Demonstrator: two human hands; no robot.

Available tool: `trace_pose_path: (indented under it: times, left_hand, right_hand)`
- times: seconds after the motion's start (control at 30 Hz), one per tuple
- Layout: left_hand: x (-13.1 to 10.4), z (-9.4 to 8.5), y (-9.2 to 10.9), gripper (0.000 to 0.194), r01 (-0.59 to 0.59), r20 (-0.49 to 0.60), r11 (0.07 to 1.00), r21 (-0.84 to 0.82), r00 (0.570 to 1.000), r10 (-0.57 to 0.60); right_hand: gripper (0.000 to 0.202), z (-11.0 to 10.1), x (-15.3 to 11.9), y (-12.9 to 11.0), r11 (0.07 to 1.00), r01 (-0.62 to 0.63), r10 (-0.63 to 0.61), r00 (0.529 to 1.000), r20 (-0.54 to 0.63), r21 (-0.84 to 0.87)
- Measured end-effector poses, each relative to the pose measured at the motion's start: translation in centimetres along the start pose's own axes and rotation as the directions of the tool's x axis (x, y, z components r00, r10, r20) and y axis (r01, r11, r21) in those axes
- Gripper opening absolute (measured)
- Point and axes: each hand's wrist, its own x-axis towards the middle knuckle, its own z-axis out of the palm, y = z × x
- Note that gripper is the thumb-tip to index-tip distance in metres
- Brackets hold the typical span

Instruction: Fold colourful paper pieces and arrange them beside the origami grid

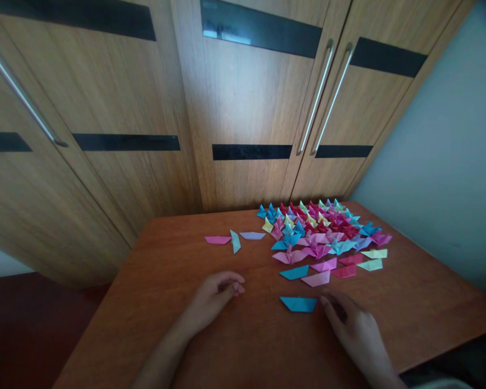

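Note:
A blue folded paper piece [298, 304], shaped like a slanted strip, lies at the near side of the brown table. My right hand [354, 327] is at its right end, thumb and forefinger pinched at the tip. To the left, my left hand [214, 297] hovers low over the tabletop, its fingers curled in towards the thumb; I see nothing in it. Beyond the hands lie more flat folded strips: a second blue one [295, 272], a light pink one [316, 279], a red one [345, 271] and a pale green one [370, 265].
Several rows of winged paper figures [308, 229] in many colours fill the table's back right. Further left lie a pink strip [217, 240], a pale blue strip [235, 242] and a lavender strip [252, 236]. A wooden wardrobe [243, 97] stands behind the table [166, 270], a wall [441, 162] at right.

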Motion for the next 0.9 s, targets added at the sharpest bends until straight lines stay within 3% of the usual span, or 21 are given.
trace_pose_path:
  times: [0.1,0.2,0.27,0.5,0.9]
  left_hand:
    - [0.2,0.0,-0.1,0.022,0.016,-0.01,1.0,-0.006,1.0,-0.016]
    - [0.3,-0.1,-0.5,0.021,0.021,-0.013,1.0,0.01,1.0,-0.021]
    - [0.3,-0.2,-0.7,0.021,0.015,-0.008,1.0,0.022,1.0,-0.015]
    - [0.3,-0.3,-0.9,0.021,-0.002,0.009,0.999,0.039,1.0,0.002]
    - [0.4,-0.2,-0.8,0.021,0.003,-0.004,0.998,0.067,1.0,-0.002]
  right_hand:
    - [0.035,0.8,-1.7,-0.7,0.975,0.146,-0.169,0.976,-0.134,-0.165]
    - [0.041,2.3,-3.8,-2.3,0.896,0.325,-0.361,0.93,-0.068,-0.302]
    - [0.049,3.1,-4.8,-3.2,0.844,0.386,-0.414,0.91,0.006,-0.373]
    - [0.053,3.3,-4.5,-3.4,0.825,0.377,-0.381,0.921,0.079,-0.422]
    - [0.05,3.0,-3.5,-2.9,0.839,0.358,-0.347,0.932,0.104,-0.41]
